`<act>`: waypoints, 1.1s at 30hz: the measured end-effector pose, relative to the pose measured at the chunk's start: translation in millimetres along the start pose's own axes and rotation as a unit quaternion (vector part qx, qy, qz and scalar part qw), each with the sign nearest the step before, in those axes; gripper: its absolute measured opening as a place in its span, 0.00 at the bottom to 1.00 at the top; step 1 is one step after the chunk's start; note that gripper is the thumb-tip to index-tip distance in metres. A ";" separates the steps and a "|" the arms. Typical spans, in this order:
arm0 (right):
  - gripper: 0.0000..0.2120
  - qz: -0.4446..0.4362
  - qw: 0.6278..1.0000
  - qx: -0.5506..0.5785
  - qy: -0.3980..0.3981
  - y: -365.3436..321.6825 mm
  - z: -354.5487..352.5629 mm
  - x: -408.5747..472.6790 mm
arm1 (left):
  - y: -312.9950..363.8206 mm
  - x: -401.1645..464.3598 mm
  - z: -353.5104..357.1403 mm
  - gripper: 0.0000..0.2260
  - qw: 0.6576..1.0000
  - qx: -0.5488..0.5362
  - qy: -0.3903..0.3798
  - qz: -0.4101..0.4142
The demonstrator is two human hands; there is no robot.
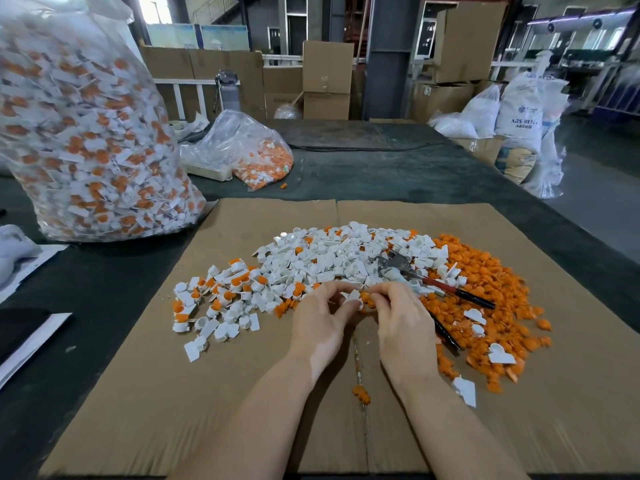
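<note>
Pinching white piece: left hand, right hand grip | cardboard sheet on dark table | boxes behind

Observed: my left hand and right hand are both uncovered, with slender fingers; the nails are too small in view to assess. My left forearm and right forearm are likewise uncovered along their whole visible length, from the wrist to the lower edge of view. Knuckle ridges show on the back of each hand.
</note>
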State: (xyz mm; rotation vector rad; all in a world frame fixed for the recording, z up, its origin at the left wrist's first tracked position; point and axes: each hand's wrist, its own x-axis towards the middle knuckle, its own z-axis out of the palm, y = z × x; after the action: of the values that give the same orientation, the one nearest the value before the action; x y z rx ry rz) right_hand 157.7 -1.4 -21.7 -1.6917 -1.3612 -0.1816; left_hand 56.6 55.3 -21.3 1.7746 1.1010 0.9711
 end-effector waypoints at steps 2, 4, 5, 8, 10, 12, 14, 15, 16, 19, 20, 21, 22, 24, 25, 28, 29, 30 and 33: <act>0.03 0.013 0.999 0.021 -0.023 -0.2 -0.8 0.3 | 0.0 -0.6 -1.4 0.10 1.000 -0.003 0.000 0.002; 0.03 0.026 0.999 0.035 -0.033 0.5 -1.0 0.6 | -1.2 -0.9 -1.7 0.10 1.000 -0.002 0.008 -0.001; 0.05 0.032 0.998 0.041 -0.031 0.7 -1.2 0.6 | -2.0 -0.7 -1.4 0.09 1.000 -0.001 0.011 -0.004; 0.08 0.026 0.998 0.045 -0.019 0.0 -1.8 -0.1 | -3.6 -0.6 -1.0 0.06 1.000 0.009 0.022 -0.006; 0.07 0.009 0.999 0.049 -0.012 -0.5 -2.2 -0.7 | -4.2 -0.5 -0.8 0.07 1.000 0.003 0.028 -0.010; 0.08 -0.001 0.999 0.051 -0.005 -0.6 -2.6 -0.8 | -3.4 -0.7 -0.8 0.06 1.000 -0.009 0.025 -0.015; 0.12 -0.009 0.999 0.048 -0.001 -0.7 -3.2 -0.3 | -2.7 -1.3 -1.1 0.08 1.000 -0.005 0.014 -0.013; 0.12 -0.014 0.999 0.049 -0.002 -0.8 -3.5 -0.1 | -2.7 -1.3 -1.4 0.09 1.000 0.003 0.009 -0.010; 0.12 -0.020 0.998 0.052 -0.006 -0.9 -4.0 0.1 | -2.8 -1.4 -1.6 0.09 1.000 0.009 0.007 -0.008; 0.08 -0.024 0.998 0.061 -0.012 0.4 -5.0 0.1 | -3.3 -2.0 -1.6 0.08 1.000 -0.003 0.014 -0.012; 0.07 -0.018 0.998 0.067 -0.012 1.1 -4.9 0.2 | -3.5 -2.2 -1.4 0.07 1.000 -0.010 0.017 -0.014; 0.06 -0.011 0.997 0.073 -0.013 1.8 -4.5 0.2 | -3.8 -2.2 -1.2 0.07 0.999 -0.018 0.020 -0.017; 0.06 -0.003 0.997 0.079 -0.014 2.3 -4.0 0.2 | -3.9 -2.3 -0.9 0.06 0.999 -0.028 0.022 -0.021; 0.06 0.009 0.996 0.085 -0.015 2.8 -3.1 -0.1 | -3.6 -2.4 -0.6 0.07 0.998 -0.045 0.027 -0.026; 0.06 0.012 0.996 0.084 -0.015 2.9 -2.7 -0.5 | -3.6 -2.4 -0.5 0.07 0.998 -0.050 0.029 -0.027; 0.05 0.008 0.997 0.071 -0.021 2.7 -2.2 -1.1 | -4.2 -2.7 -0.4 0.08 0.997 -0.063 0.025 -0.030; 0.05 0.004 0.998 0.066 -0.022 2.7 -2.1 -1.0 | -4.5 -2.8 -0.2 0.08 0.997 -0.067 0.023 -0.031; 0.05 0.001 0.998 0.062 -0.021 2.5 -2.0 -0.8 | -4.9 -3.1 -0.1 0.09 0.997 -0.068 0.021 -0.030; 0.04 -0.010 0.999 0.042 -0.017 1.8 -2.1 -1.0 | -6.2 -3.3 -0.1 0.10 0.997 -0.069 0.016 -0.025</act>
State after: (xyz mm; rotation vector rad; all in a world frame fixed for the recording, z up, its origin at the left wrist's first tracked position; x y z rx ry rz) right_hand 159.7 -3.5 -22.2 -1.6191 -1.3923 -0.1049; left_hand 53.6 54.0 -27.6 1.6189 1.0667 1.0239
